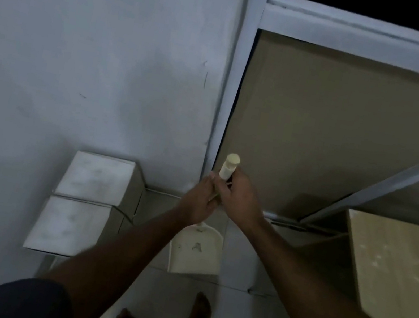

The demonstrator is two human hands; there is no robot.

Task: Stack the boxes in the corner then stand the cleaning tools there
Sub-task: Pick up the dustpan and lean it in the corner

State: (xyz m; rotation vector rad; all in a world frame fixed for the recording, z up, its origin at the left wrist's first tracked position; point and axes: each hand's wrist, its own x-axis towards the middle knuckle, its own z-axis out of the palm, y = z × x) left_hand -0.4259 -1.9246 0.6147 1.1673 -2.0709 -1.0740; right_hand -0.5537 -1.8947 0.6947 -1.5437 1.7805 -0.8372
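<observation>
A cream dustpan (196, 251) stands upright on the tiled floor, its long handle (229, 166) rising between my hands. My left hand (199, 202) grips the handle lower down, and my right hand (241, 196) grips it just under the rounded top. Two pale boxes lie against the left wall: the farther box (98, 177) and the nearer box (70, 225) sit end to end, their tops level. The dustpan stands about one tile to the right of them, near the corner where the wall meets the door frame.
A white wall fills the left. A white frame (231, 92) borders a beige panel (334, 125) crossed by a slanted grey bar (395, 180). A tall beige cabinet or large box (403, 277) stands at the right. My bare feet (201, 309) are on the floor below.
</observation>
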